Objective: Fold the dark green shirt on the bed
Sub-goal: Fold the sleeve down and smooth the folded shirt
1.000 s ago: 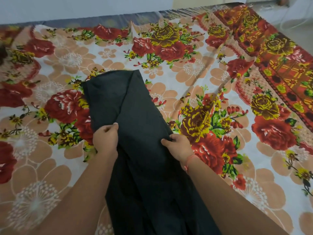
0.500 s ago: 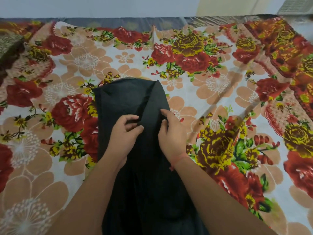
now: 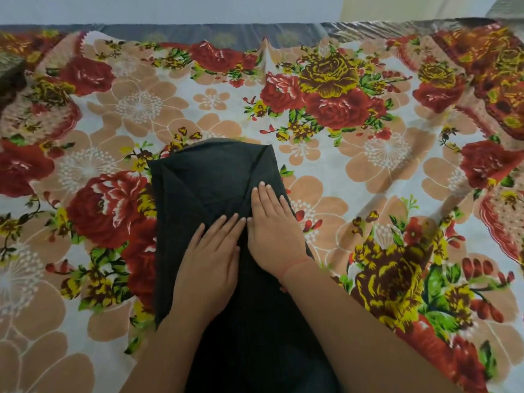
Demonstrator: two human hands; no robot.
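Note:
The dark green shirt [image 3: 198, 182] lies as a long narrow strip down the middle of the bed, with its sides folded inward and its near end running out of the bottom of the view. My left hand [image 3: 211, 256] lies flat on the cloth, fingers spread and pointing up and right. My right hand [image 3: 272, 219] presses flat beside it on the right fold, fingertips near the crease. Both palms rest on the fabric side by side, almost touching. Neither hand pinches the cloth.
A floral bedsheet [image 3: 368, 171] in red, yellow and peach covers the bed on all sides of the shirt. A dark patterned object [image 3: 10, 72] sits at the far left edge. The bed's far edge [image 3: 198, 32] meets a pale wall.
My hands let go of the shirt's side edges, moved up toward its far end and came together. They now lie flat on the cloth. The view shifted forward.

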